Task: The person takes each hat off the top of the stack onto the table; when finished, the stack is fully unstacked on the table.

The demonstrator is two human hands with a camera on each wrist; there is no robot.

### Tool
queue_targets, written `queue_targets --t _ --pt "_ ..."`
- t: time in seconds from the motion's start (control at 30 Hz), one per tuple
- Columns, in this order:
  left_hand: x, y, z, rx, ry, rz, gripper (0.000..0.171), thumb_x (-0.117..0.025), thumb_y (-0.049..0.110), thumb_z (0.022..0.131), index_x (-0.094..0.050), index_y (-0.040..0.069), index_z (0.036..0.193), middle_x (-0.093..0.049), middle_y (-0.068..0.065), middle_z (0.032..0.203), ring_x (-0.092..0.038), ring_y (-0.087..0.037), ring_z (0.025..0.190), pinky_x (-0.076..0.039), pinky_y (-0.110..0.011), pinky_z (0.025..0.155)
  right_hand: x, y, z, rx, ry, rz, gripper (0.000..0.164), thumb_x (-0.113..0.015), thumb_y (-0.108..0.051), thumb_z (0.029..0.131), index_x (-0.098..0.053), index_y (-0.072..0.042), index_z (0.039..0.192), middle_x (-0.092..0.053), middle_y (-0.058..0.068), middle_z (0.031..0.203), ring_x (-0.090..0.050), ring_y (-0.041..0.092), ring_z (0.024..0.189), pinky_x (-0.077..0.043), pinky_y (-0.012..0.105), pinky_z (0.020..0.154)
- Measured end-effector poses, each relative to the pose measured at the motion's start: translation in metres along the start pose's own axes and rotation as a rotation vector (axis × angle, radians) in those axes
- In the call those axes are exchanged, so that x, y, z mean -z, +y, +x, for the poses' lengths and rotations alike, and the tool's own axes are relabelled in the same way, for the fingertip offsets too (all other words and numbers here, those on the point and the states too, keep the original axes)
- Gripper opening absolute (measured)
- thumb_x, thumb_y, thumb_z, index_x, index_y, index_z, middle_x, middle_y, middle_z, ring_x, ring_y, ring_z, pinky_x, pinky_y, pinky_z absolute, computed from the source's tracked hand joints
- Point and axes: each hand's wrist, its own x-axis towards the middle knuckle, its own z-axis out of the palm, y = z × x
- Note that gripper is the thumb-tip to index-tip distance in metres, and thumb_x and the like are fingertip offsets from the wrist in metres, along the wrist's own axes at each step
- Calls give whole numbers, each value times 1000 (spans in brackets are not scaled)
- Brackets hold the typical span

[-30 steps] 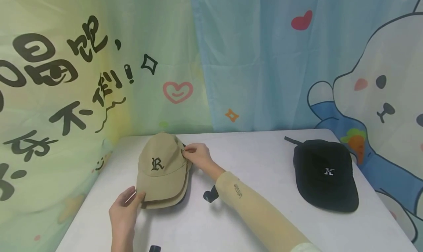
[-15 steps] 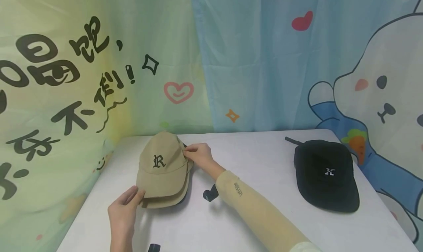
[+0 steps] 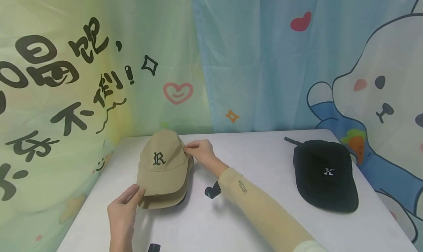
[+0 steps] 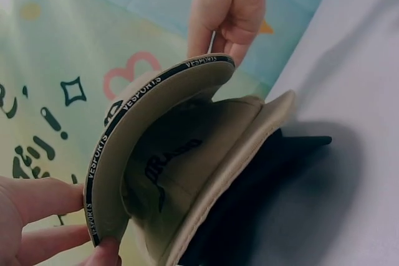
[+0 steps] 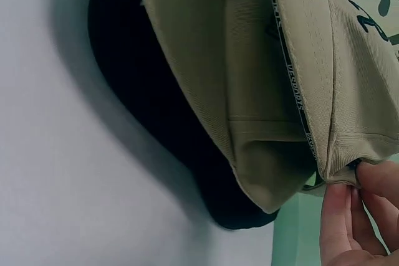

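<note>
A khaki baseball cap (image 3: 162, 178) with a dark letter R is held by both hands at the top of a stack. My left hand (image 3: 123, 211) pinches its brim at the front left corner, thumb and fingers on either side in the left wrist view. With thumb and fingers, my right hand (image 3: 202, 152) pinches the lower edge of the crown on the other side. Beneath sits a second khaki cap (image 4: 181, 172), its front lettering partly hidden. Lowest is a dark cap (image 5: 143, 79) on the white table. A gap shows between the two khaki brims.
A black cap (image 3: 325, 178) with a small white logo lies at the right of the white table (image 3: 251, 153), its strap sticking out behind. Printed curtains (image 3: 238, 61) hang behind and left of the table. A small dark object (image 3: 212, 190) shows beside the right sleeve.
The top khaki cap has risen a little and its brim has tilted up from the cap below, widening the gap. Both hands keep their hold and have moved slightly upward with it.
</note>
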Motion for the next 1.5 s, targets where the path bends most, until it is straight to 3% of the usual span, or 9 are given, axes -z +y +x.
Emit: queue_targets --t 0.3,0.53,0.97,1.3,1.5 --pt "-2 10 -2 -45 -5 -62 66 -76 49 85 -61 8 134 -61 -17 133 -48 -33 132 -38 -55 108 10 -4 2 -4 3 45 12 -75 -17 89 -79 -10 98 -75 0 93 -70 13 83 -57 28 78" --pt "-7 18 -3 -50 -5 -48 66 -74 51 85 -61 10 135 -60 -14 135 -46 -32 134 -37 -57 109 19 -5 3 -18 22 66 13 -75 -17 88 -79 -10 98 -75 0 93 -71 14 81 -57 30 82" --pt "-12 32 -7 -166 -23 -139 55 -78 40 86 -66 4 126 -58 -8 139 -42 -29 137 -30 -56 113 40 -20 1 -7 20 132 17 -74 -17 89 -77 -8 104 -74 2 99 -71 17 87 -55 37 89" --pt "-26 40 -10 -256 -47 -173 49 -78 38 86 -69 5 121 -58 -6 137 -41 -27 137 -30 -55 113 68 -26 -5 -34 30 156 20 -74 -19 90 -76 -10 108 -73 2 101 -71 17 90 -52 41 95" --pt "-38 44 -11 -275 -85 -183 47 -79 37 86 -71 3 118 -62 -4 132 -41 -25 137 -30 -54 113 88 -28 -12 -50 46 172 22 -74 -22 91 -75 -11 109 -72 3 107 -70 19 96 -49 43 99"
